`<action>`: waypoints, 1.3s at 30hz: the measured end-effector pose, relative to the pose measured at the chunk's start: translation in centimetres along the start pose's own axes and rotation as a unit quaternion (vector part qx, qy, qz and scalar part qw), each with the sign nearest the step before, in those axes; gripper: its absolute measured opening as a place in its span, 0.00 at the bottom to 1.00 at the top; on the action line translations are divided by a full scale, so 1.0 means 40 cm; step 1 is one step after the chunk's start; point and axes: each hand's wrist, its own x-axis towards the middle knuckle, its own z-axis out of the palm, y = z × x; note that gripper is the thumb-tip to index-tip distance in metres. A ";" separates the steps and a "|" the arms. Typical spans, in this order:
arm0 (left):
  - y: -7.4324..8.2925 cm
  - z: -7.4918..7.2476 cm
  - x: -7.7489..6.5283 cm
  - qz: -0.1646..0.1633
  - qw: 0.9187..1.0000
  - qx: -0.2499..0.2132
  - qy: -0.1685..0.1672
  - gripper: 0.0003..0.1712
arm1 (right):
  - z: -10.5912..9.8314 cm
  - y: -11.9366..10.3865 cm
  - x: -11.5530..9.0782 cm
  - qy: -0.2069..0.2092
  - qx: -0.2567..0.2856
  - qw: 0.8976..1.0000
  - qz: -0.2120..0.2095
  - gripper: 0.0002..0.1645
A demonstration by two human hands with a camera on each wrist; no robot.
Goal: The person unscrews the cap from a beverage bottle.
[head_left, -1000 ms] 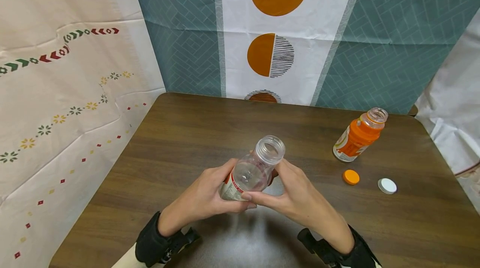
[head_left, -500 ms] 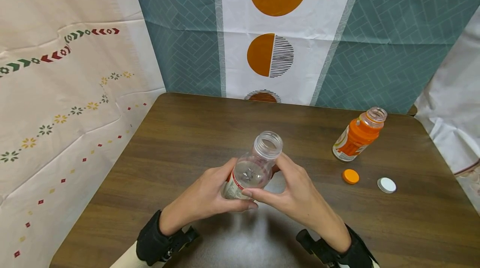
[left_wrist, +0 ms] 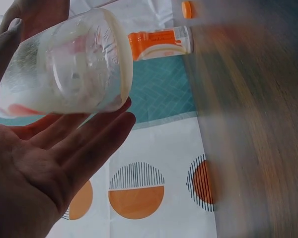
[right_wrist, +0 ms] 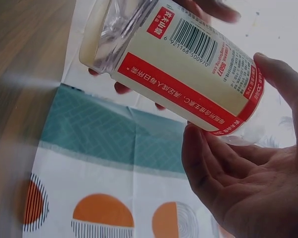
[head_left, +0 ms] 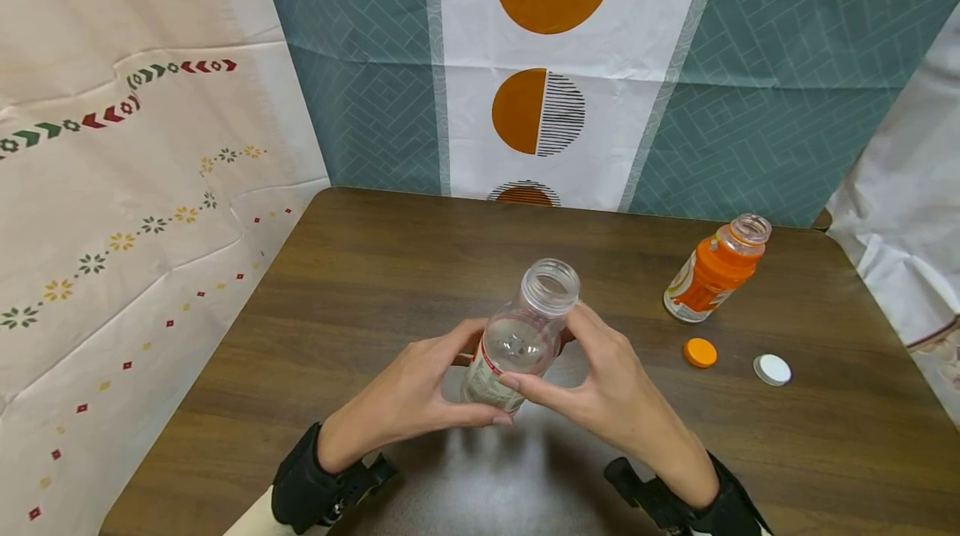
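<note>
A clear, wide-mouthed bottle [head_left: 517,344] with no cap is tilted, its mouth up and away. In the right wrist view its red and cream label [right_wrist: 208,69] shows a barcode. My right hand [head_left: 607,382] holds the bottle, thumb on the label side and fingers round the other. On its left side is my left hand [head_left: 416,390]; a gap shows between palm and bottle. In the left wrist view the left fingers [left_wrist: 84,148] lie fairly straight along the bottle; whether the left thumb touches it I cannot tell.
An uncapped bottle of orange drink [head_left: 716,269] stands at the table's right. In front of it lie an orange cap [head_left: 701,353] and a white cap [head_left: 772,369]. Patterned cloths [head_left: 352,61] hang behind and beside the brown table [head_left: 300,303].
The clear bottle has shifted slightly right and turned, its label side now facing me more. My right hand moved right with it, and the gap at the left palm has widened.
</note>
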 end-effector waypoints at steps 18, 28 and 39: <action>-0.013 0.001 0.004 0.005 1.000 -0.020 0.004 0.37 | -0.068 0.075 -0.055 0.034 -0.054 0.996 0.056 0.36; -0.017 0.001 0.003 -0.003 1.000 -0.027 -0.001 0.36 | -0.127 0.129 -0.109 0.073 -0.104 0.990 0.059 0.37; -0.019 -0.002 0.007 -0.007 1.000 -0.029 -0.005 0.36 | -0.193 0.154 -0.170 0.093 -0.142 0.980 0.099 0.42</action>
